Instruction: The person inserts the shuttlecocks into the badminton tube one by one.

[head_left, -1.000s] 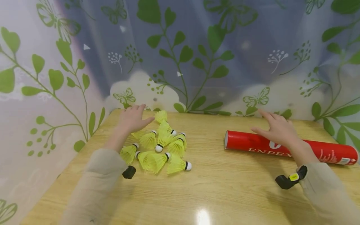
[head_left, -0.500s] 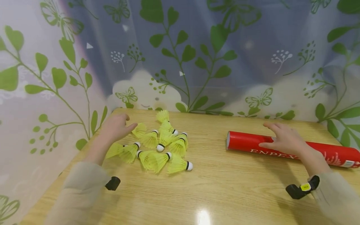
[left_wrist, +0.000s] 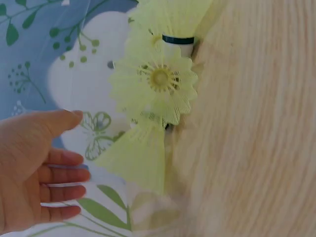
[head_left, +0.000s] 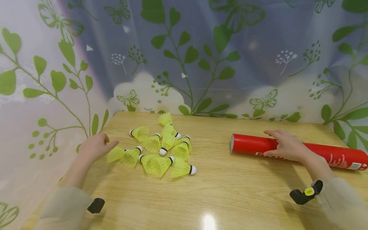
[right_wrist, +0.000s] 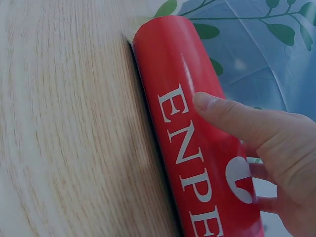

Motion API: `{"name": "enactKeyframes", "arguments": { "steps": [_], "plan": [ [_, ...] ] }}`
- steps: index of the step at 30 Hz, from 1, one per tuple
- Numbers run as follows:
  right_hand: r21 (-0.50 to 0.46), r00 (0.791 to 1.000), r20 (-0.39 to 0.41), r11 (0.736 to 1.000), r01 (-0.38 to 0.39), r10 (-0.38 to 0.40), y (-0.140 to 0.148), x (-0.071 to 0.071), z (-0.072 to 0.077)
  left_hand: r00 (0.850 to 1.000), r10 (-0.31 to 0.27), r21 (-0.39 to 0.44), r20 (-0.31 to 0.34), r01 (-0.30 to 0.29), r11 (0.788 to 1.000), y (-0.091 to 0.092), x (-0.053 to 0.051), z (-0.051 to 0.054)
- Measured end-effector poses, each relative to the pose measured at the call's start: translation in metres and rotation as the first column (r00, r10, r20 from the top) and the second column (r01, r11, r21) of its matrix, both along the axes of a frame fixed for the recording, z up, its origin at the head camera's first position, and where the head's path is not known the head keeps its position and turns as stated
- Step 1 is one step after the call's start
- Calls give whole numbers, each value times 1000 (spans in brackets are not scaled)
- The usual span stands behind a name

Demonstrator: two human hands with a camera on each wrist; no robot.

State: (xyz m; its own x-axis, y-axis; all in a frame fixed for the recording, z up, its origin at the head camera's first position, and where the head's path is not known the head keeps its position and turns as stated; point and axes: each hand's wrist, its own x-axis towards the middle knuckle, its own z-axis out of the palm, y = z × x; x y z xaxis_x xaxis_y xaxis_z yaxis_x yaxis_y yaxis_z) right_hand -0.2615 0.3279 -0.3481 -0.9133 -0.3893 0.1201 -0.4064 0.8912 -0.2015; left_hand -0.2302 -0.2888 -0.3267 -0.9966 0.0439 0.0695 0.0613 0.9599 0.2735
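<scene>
Several yellow shuttlecocks with white caps lie in a loose pile left of the middle of the table. My left hand (head_left: 93,147) is held left of the pile, fingers loosely extended. Nearest to it is the leftmost shuttlecock (head_left: 116,154); in the left wrist view a gap shows between the hand (left_wrist: 34,173) and the shuttlecocks (left_wrist: 155,81). On the right lies a red tube (head_left: 250,144) lettered ENPE. My right hand (head_left: 290,147) spans it from above, thumb over the near side, fingers towards the far side. In the right wrist view the tube (right_wrist: 173,64) hides the fingertips; firm contact cannot be told.
The wooden table (head_left: 212,191) runs back to a patterned curtain (head_left: 201,64) with green leaves. More curtain (head_left: 43,127) stands along the left edge. A black wrist camera (head_left: 304,193) is strapped to my right wrist, another (head_left: 96,205) to my left.
My left hand has moved left and towards me, away from over the shuttlecocks, uncovering those at the left. My right hand has shifted slightly right and lower over the tube. The tube stays put.
</scene>
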Motion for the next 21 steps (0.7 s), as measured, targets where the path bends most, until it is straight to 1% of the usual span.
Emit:
{"name": "enactKeyframes", "arguments": {
  "steps": [1, 5, 8, 11, 13, 16, 18, 21],
  "plan": [
    [-4, 1000, 9, 1000, -1, 1, 0, -1, -1, 1000, 6, -3, 6, -5, 1000, -3, 3, -1],
    [-20, 999, 50, 1000, 4, -3, -2, -3, -6, 997, 31, 9, 77, -32, 999, -12, 8, -8],
    [-11, 998, 58, 1000, 4, -3, -4, -4, -8, 992, 38, 36, 122, -42, 998, -16, 9, -15],
    [9, 998, 56, 1000, 0, 0, -7, -6, -10, 988, 42, 66, 152, -52, 996, -19, 10, -22],
    [20, 999, 53, 1000, -4, 3, -8, -7, -10, 987, 46, 67, 155, -57, 996, -19, 9, -27],
    [28, 999, 47, 1000, -10, 9, -9, -7, -11, 989, 35, 48, 143, -42, 998, -17, 8, -31],
    [34, 999, 36, 999, -12, 11, -8, -7, -12, 992, 14, 29, 125, -18, 999, -15, 5, -33],
    [48, 1000, 19, 999, -11, 10, -6, -5, -13, 994, 0, 22, 110, -2, 1000, -14, 3, -34]
  ]
}}
